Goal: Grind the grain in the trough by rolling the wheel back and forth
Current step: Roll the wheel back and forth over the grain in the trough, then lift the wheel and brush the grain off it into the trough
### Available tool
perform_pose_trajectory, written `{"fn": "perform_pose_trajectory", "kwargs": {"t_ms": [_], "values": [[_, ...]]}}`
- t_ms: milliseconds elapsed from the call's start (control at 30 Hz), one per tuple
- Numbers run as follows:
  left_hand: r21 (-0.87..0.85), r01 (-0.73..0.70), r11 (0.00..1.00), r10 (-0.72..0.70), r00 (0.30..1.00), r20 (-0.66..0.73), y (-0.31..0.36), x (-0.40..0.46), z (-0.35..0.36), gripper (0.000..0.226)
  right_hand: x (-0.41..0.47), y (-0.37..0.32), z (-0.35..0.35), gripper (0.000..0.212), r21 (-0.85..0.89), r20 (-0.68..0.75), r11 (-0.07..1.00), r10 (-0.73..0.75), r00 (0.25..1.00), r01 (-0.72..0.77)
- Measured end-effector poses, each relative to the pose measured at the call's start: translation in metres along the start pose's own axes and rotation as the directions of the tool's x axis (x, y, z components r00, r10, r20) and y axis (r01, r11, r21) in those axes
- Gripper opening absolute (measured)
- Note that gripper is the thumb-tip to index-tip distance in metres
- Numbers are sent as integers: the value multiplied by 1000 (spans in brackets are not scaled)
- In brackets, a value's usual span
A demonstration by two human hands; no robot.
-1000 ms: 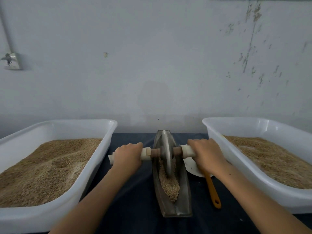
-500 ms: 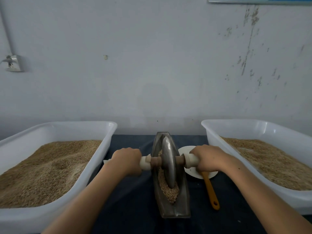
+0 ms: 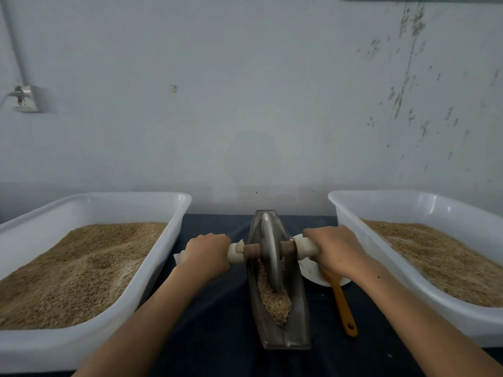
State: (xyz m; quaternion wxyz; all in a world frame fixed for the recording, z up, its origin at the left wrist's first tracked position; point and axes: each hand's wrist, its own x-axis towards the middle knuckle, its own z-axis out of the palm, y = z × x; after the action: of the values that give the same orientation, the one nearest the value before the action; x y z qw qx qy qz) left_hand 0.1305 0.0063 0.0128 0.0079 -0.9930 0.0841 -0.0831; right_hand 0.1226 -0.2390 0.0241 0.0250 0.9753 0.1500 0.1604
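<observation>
A narrow metal trough [image 3: 295,319] lies lengthwise on the dark table in front of me, with a heap of grain [image 3: 275,300] in its near half. The grey grinding wheel [image 3: 270,254] stands upright in the trough's far half, on a wooden axle with white handles at both ends. My left hand [image 3: 206,253] grips the left handle [image 3: 236,253]. My right hand [image 3: 333,250] grips the right handle [image 3: 306,247]. The wheel's lower rim sits in the grain.
A white tub [image 3: 168,221] full of grain stands at the left, a second white tub [image 3: 345,210] of grain at the right. A white dish [image 3: 313,274] and an orange-handled tool [image 3: 344,308] lie between trough and right tub. A wall rises close behind.
The wheel rolled toward me half a second ago and has now rolled away again to the trough's far half, both hands moving with it.
</observation>
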Motion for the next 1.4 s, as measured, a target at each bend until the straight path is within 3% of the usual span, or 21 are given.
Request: {"fn": "perform_pose_trajectory", "kwargs": {"t_ms": [100,300,533,667,800,1000,1100,1200,1300,1400], "values": [[-27,8,1000,-9,999,-48,-1,0,5,13,2,0,9,22,-42,-119,999,-9,993,4],[-46,0,999,-3,997,-71,-2,0,9,17,2,0,10,23,-41,-130,999,7,992,-13],[-32,-36,999,39,993,115,-8,3,3,26,0,-2,-10,22,-57,151,997,56,987,-48],[1,-47,999,47,992,113,-7,5,0,25,1,1,-13,28,-19,259,998,69,964,-66],[24,-37,999,36,999,30,-6,5,4,24,-1,-1,-8,25,14,189,997,75,979,-79],[-24,-31,999,30,997,-72,-6,3,13,21,2,-1,6,15,-47,-102,998,24,995,-29],[-30,-54,998,51,996,-76,-7,3,10,20,3,0,11,14,-52,-131,998,14,991,-20],[-52,-74,996,71,996,-55,-9,1,8,25,2,6,11,37,-26,-64,999,-25,998,24],[-162,-96,982,81,992,-100,-12,-3,8,45,-7,10,4,65,56,-8,996,-68,998,68],[-225,-142,964,100,977,-190,-15,-8,9,58,-24,13,0,68,58,-106,988,-138,985,145]]}}
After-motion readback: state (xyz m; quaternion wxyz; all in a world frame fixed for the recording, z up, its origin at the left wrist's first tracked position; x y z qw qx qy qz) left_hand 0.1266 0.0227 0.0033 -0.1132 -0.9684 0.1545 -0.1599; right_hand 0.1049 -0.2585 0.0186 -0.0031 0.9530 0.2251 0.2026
